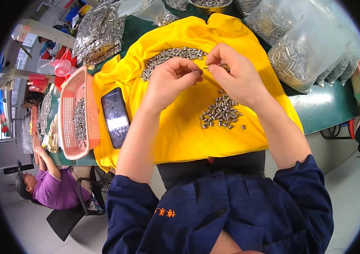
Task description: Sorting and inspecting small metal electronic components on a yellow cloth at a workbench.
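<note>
Because fingers (pixel 186 63) mostly hide it, the left hand's (pixel 166 82) piece (pixel 197 72) looks indistinct.

Surface (pixel 321 112): green, smooth. Yellow cloth (pixel 180 147) spread over its middle, rumpled toward the rear. On cloth: curved far heap of metal pieces (pixel 169 55); looser near pile of short metal cylinders (pixel 222 111); dark phone (pixel 115 117) at left edge. Beside cloth, left: pink basket (pixel 67 122). Rear left: bulging clear bag (pixel 99 34). Right: large clear bag (pixel 290 57), filled with metal cylinders.
</note>
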Available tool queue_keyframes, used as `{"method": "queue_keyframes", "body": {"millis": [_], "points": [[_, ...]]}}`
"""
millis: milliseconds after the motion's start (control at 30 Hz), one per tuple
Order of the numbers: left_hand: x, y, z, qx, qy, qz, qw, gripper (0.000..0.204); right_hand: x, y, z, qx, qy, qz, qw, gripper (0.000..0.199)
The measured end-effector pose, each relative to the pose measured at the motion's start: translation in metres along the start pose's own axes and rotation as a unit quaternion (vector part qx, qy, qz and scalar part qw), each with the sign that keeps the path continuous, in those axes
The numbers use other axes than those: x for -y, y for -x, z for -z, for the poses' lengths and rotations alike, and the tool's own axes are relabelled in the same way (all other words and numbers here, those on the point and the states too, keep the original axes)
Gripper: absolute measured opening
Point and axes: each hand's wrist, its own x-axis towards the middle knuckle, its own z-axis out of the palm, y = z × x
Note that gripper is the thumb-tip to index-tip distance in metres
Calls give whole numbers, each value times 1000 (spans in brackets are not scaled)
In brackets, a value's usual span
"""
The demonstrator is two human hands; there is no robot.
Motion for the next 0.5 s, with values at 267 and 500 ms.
{"method": "queue_keyframes", "body": {"millis": [267, 500], "points": [[5, 6, 0, 20, 55, -24, 998, 15, -1, 0, -3, 42, 35, -26, 998, 8], [0, 10, -5, -2, 20, -32, 999, 14, 0, 2, -4, 62, 132, 30, 989, 7]]}}
